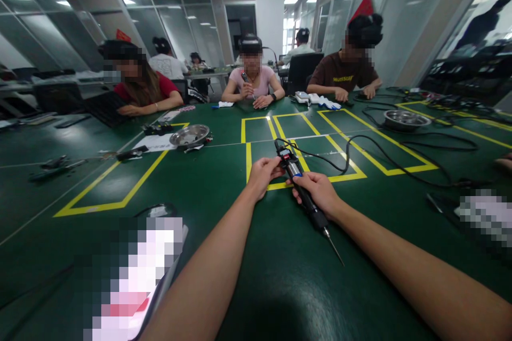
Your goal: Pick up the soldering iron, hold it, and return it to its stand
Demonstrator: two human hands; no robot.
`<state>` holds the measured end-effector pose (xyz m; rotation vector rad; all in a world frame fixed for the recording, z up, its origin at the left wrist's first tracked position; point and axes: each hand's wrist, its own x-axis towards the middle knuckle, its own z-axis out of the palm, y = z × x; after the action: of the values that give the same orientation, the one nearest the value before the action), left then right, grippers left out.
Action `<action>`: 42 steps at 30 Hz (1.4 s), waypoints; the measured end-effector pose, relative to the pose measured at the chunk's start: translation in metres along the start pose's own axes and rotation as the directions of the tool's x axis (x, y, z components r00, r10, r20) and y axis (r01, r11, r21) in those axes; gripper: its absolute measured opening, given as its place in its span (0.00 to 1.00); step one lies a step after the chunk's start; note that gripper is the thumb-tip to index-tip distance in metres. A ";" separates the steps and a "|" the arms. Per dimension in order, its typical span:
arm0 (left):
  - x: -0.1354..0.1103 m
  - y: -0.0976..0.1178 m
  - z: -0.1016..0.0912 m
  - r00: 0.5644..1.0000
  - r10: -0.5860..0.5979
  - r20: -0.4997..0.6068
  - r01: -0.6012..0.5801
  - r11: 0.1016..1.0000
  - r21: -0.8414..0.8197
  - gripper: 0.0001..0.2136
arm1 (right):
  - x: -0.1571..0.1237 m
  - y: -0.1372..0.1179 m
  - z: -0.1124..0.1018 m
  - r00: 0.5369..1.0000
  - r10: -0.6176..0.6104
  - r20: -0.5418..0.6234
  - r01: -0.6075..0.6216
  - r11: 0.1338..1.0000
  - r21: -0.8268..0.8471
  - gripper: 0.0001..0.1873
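Note:
A black electric screwdriver (300, 186) lies slanted above the green table (224, 192), its thin bit pointing toward me and its black cable running off to the right. My right hand (318, 192) is wrapped round the middle of its body. My left hand (264, 173) curls against the upper end of the tool, near a red patch, fingers closed on it.
A metal bowl (190, 136) sits at the left centre and another metal bowl (405, 119) at the right. Yellow tape (248, 162) marks boxes on the table. Cables loop across the right side. Three people sit along the far edge, others behind. A blurred object lies at my near left.

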<state>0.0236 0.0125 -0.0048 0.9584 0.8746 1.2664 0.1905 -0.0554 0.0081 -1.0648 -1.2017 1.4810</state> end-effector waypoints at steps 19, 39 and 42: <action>-0.001 0.004 -0.002 0.998 -0.041 0.054 0.046 0.994 -0.096 0.08 | 0.002 0.006 -0.005 1.000 -0.019 0.019 0.017 0.996 0.089 0.16; 0.000 -0.002 -0.011 0.993 -0.008 0.119 0.021 0.994 -0.107 0.12 | -0.001 0.002 -0.008 0.995 0.021 0.093 -0.034 0.990 0.135 0.16; 0.001 -0.004 -0.008 0.994 0.012 0.109 -0.007 0.999 -0.045 0.13 | -0.001 0.002 -0.007 0.997 0.019 0.076 -0.028 0.993 0.117 0.16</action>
<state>0.0176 0.0138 -0.0115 0.9881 0.7547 1.2244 0.1974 -0.0555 0.0053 -0.9540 -1.1420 1.6023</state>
